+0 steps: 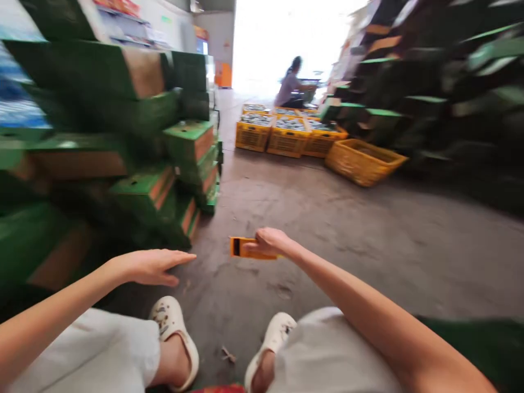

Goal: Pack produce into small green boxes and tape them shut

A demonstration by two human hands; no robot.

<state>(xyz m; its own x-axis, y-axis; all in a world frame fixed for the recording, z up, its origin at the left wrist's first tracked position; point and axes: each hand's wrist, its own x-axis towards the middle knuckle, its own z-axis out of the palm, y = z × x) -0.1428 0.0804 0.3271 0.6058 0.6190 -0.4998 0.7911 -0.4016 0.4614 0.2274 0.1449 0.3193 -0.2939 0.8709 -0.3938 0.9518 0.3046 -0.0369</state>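
the orange oblong object point(249, 254) lies in the space between the two hands, its long axis running crosswise, left to right and nearly level. it is in the right hand point(268, 240), which grips its right-hand part; the free end, marked with a black band, sticks out leftward. that end faces the left hand point(149, 266), whose fingertips point rightward almost straight in line with it, apart from it by a stretch of floor point(327, 229) seen between them. the right hand is plainly the nearer one, being on the object, while the left is near but not touching.

the right hand is closed around the object, fingers bent over it and one digit laid along its front face. blur hides the exact grip, and what the object is cannot be told. the left hand is bare and extended, fingers straight and together, thumb dropped a little below them, grasping nothing.

both hands are out above the floor, ahead of the cream clogs point(167, 314). stacked green cartons point(190, 131) rise beyond the left hand. farther off are yellow crates point(289, 143), with a seated person point(289, 90) behind them.
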